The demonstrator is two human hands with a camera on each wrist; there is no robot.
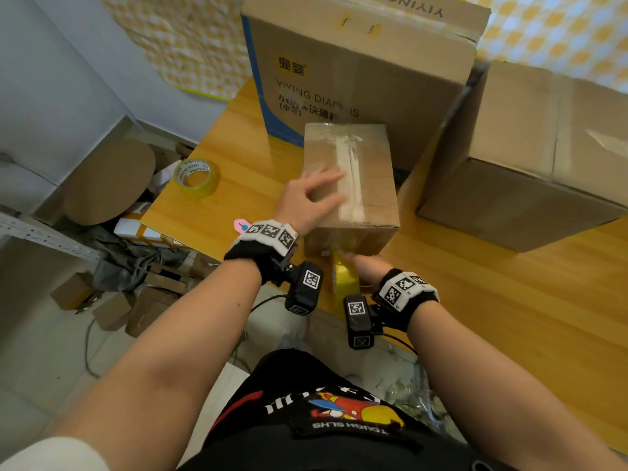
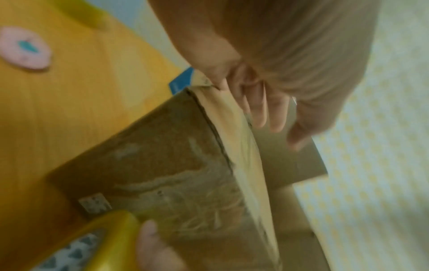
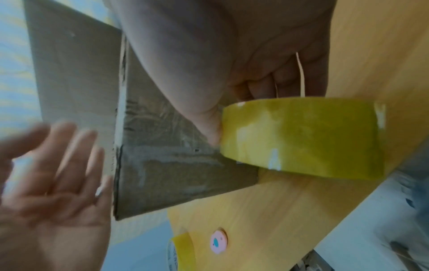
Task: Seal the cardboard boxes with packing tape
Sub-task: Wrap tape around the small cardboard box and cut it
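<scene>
Near the table's [image 1: 475, 300] front edge, the left hand [image 1: 306, 198] lies flat-fingered on the light, stiff box [image 1: 370, 171]; the right hand [image 1: 365, 266] clasps the tape roll [image 1: 345, 280].

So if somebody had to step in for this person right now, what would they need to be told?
Left hand: open, flat on top of the small box, above the tape strip along its seam.
Right hand: grip on a yellow tape roll, held at the box's near end face.
A spare tape roll lies on the table to the left.
Done: top seam taped.
Left: finish the strip down the near face, cut it; whether the bigger boxes need sealing is unclear.
</scene>
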